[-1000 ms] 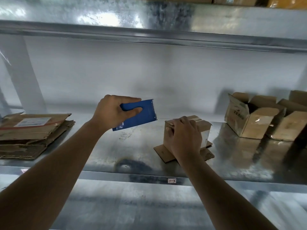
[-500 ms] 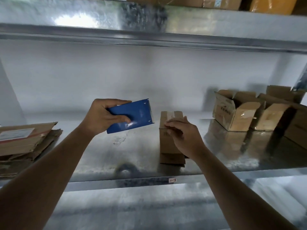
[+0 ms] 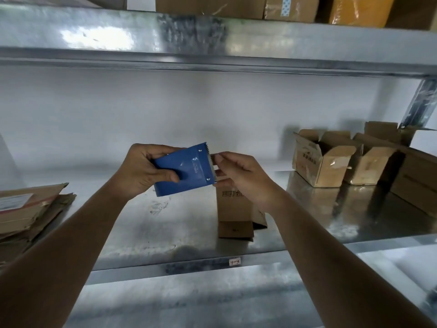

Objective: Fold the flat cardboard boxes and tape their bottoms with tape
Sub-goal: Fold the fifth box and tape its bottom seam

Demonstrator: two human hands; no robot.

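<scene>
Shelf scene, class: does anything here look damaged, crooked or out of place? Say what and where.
The stack of flat cardboard at the left end of the shelf looks ragged, its sheets askew with bent, frayed edges. Otherwise nothing odd: the small box stands upright while the left hand holds the blue tape cutter and the right hand pinches at its toothed edge.

left hand point(image 3: 142, 170) — bare | right hand point(image 3: 243, 176) — bare | forearms unsleeved

I see a shiny metal shelf point(image 3: 179, 230). On it sit flat cardboard point(image 3: 28, 209), a small standing box point(image 3: 233, 209), and open boxes point(image 3: 331, 159).
</scene>
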